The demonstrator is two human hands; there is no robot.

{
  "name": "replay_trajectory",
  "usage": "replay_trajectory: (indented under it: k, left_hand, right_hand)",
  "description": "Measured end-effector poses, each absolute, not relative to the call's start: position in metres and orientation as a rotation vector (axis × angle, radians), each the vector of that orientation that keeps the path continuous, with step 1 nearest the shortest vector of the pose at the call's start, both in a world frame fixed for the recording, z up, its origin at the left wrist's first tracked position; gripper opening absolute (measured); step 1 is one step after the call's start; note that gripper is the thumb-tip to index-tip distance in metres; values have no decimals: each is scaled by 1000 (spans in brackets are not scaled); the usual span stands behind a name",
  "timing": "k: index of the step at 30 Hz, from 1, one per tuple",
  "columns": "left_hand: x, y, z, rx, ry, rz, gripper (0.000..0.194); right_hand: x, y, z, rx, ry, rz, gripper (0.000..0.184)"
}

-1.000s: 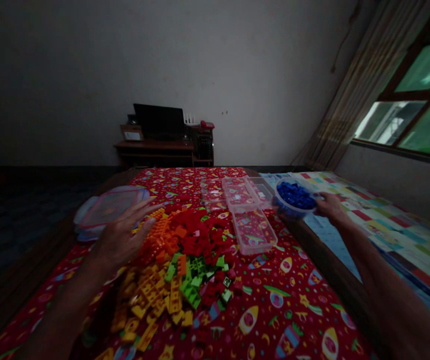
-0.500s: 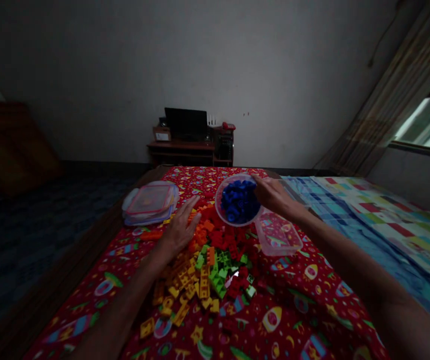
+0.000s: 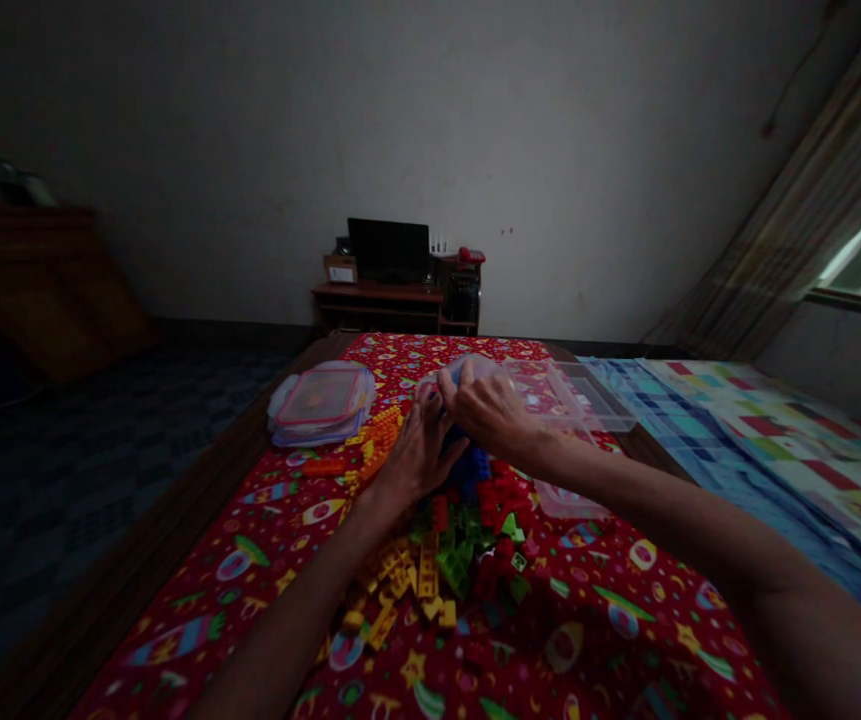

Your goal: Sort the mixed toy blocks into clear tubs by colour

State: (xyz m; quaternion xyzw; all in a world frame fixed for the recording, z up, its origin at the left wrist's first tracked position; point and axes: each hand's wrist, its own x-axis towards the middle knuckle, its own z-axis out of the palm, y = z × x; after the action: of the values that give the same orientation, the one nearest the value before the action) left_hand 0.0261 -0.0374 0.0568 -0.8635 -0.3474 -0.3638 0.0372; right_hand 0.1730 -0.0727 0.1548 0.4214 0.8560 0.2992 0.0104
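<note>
Above the brick pile, my right hand (image 3: 486,402) is closed on a clear plastic container (image 3: 471,365), which is tipped over and mostly hidden behind both hands. Blue toy bricks (image 3: 475,468) lie under its mouth, on top of the heap. My left hand (image 3: 421,448) is up against the container's near left side, thumb spread away from the fingers, partly covering the blue bricks. Around them on the cloth are yellow bricks (image 3: 400,565), green bricks (image 3: 458,550), red bricks (image 3: 505,495) and orange bricks (image 3: 379,440).
Stacked container lids (image 3: 321,400) lie at the left of the red patterned cloth (image 3: 265,600). Clear containers (image 3: 595,400) stand at the right, with another low clear one (image 3: 569,500) nearer. A bed with a checked cover (image 3: 760,430) is beyond the right edge.
My right hand has tipped the container over toward the left, and blue bricks are now out on the pile. My left hand has moved right to meet it. The view has shifted slightly left.
</note>
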Motion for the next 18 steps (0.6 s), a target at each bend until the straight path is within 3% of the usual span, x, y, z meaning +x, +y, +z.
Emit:
replay_trajectory:
  k: [11,18]
  left_hand:
    - [16,-44,39,-2672,-1044,-902,33]
    - [14,-49,39,-2693,-1112,-1006,29]
  right_hand:
    - [164,-60,161,1413,2623,887,39]
    - [163,-64,163,1467,2595,865,39]
